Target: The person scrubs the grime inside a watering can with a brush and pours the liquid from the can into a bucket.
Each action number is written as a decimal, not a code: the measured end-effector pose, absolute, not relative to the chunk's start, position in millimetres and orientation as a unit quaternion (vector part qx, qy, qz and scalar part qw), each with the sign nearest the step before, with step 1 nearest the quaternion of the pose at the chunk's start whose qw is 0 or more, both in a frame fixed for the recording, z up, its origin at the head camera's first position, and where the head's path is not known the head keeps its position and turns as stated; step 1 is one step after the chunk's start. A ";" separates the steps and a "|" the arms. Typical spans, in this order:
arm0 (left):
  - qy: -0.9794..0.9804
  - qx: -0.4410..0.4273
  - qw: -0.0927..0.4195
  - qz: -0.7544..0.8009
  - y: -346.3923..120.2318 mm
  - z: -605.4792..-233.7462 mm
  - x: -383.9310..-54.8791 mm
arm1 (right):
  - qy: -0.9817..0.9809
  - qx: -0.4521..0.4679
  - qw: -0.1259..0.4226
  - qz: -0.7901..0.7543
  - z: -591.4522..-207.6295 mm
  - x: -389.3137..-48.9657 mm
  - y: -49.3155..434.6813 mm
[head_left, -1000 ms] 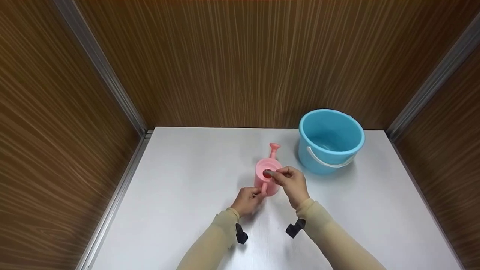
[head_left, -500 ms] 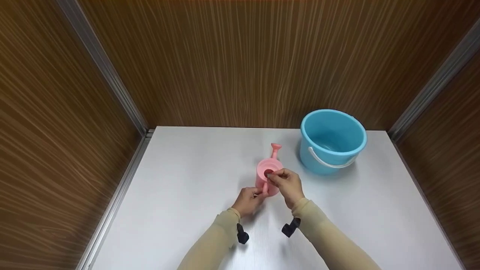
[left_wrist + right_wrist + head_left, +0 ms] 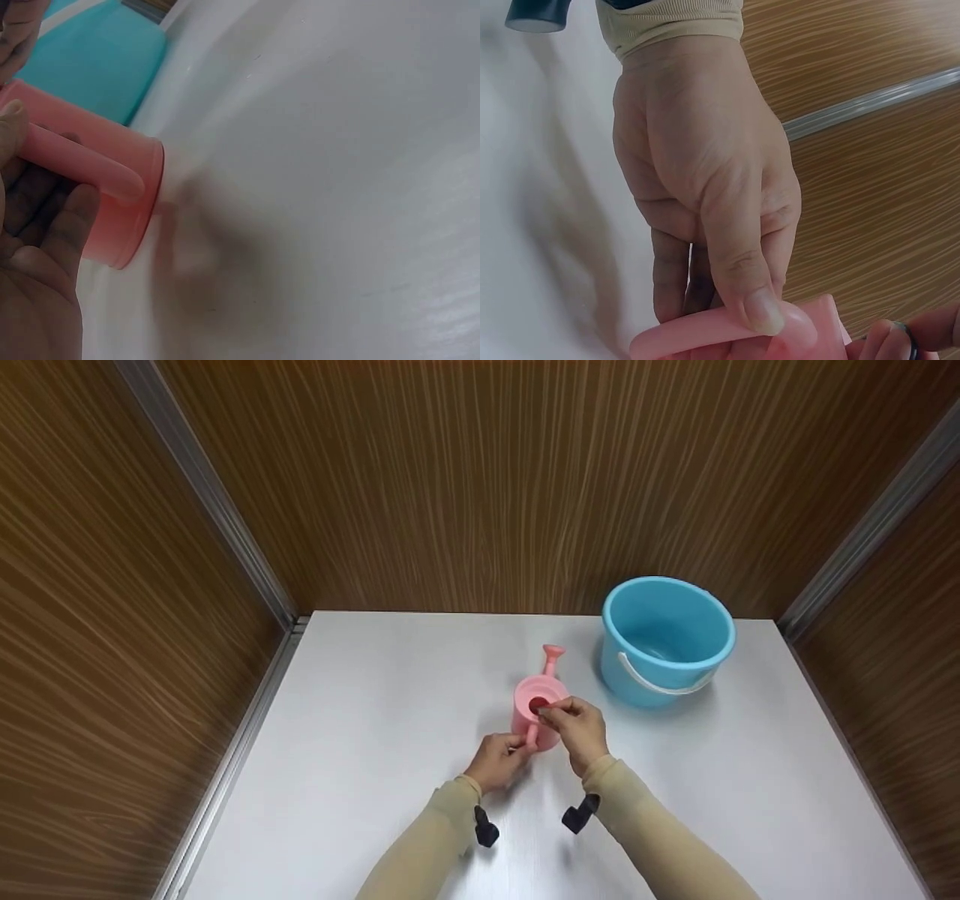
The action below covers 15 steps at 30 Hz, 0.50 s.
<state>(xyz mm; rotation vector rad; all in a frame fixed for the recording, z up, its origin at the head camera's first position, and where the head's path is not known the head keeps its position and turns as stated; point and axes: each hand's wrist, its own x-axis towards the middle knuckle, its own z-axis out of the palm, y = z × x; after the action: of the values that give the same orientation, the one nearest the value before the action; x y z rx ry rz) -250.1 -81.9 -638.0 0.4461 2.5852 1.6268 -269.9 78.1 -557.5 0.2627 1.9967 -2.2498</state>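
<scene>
A pink toy watering can (image 3: 534, 688) stands upright on the white table, its spout pointing away from me. My left hand (image 3: 495, 763) grips the can's handle (image 3: 90, 161) between thumb and fingers. Over the can's round top opening, my right hand (image 3: 582, 733) pinches a small dark thing (image 3: 911, 341) between thumb and forefinger. Fingers cover most of that small thing, and its kind cannot be told. In the right wrist view, the left hand fills the middle, while right-hand fingers (image 3: 885, 345) show at the lower right. The opening looks dark red inside.
A light blue bucket (image 3: 664, 688) with a white handle (image 3: 660, 688) stands at the back right, near the wood-grain back wall (image 3: 450, 495). Wood-grain panels also flank the white table (image 3: 360, 720) on both sides, with metal strips at the corners.
My right hand has moved slightly left and lower over the opening, and less of the small grey thing shows there. My left hand keeps its grip on the can's handle.
</scene>
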 end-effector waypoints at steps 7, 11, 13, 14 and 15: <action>0.831 0.164 0.014 0.532 -82.6 -638.1 -250.3 | 0.639 0.052 0.009 -0.767 -548.5 -258.0 78.2; 0.824 0.171 0.019 0.539 -83.0 -637.2 -250.4 | 0.640 0.049 0.006 -0.767 -544.7 -252.2 78.8; 0.823 0.169 0.023 0.541 -82.7 -637.0 -250.5 | 0.640 0.054 0.009 -0.766 -544.7 -251.4 79.1; 0.824 0.172 0.020 0.540 -82.5 -637.3 -250.6 | 0.638 0.057 0.011 -0.768 -544.8 -251.5 79.2; 0.824 0.173 0.018 0.539 -82.2 -637.4 -250.7 | 0.637 0.059 0.013 -0.768 -545.0 -251.8 79.1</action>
<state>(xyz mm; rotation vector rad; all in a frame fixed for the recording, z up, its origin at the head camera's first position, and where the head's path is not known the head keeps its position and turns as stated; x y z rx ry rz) -250.7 -82.2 -637.4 0.5371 2.5604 1.6734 -251.8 79.1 -545.0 0.1840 1.9866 -2.3935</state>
